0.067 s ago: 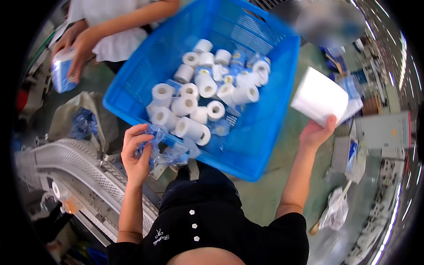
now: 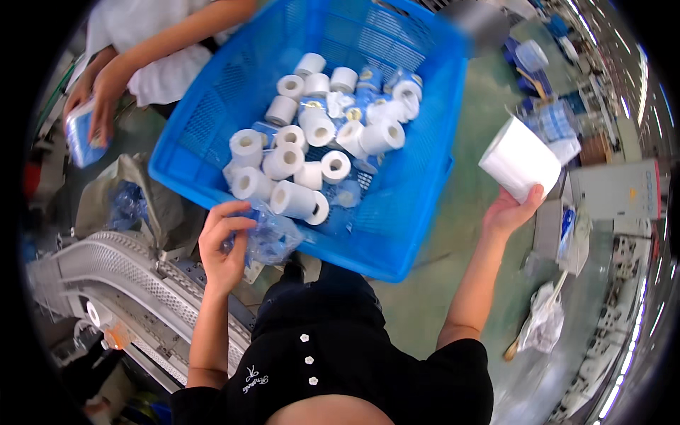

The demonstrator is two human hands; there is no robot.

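Observation:
My left hand [image 2: 225, 244] is closed on a crumpled clear plastic wrapper [image 2: 273, 237] with blue print, at the near-left rim of a large blue crate [image 2: 397, 241]. Out to the right, my right hand [image 2: 513, 212] grips a white toilet paper roll [image 2: 520, 159] from below, clear of the crate. Several loose white rolls [image 2: 294, 198] lie jumbled inside the crate, some upright and some on their sides. Among them are blue-printed wrapped rolls [image 2: 370, 78] and scraps of clear film [image 2: 347, 193].
A co-worker's hands [image 2: 99, 106] hold a blue-and-white pack [image 2: 85, 134] at the upper left. Below that stands an open sack [image 2: 159, 205] of plastic scraps, beside a curved metal conveyor [image 2: 142, 265]. On the right are a grey box [image 2: 616, 191] and a broom [image 2: 542, 319] on the green floor.
The crate and its rolls have shifted slightly left and up in the picture. The roll in my right hand has tilted and moved a little right. Both hands keep their hold.

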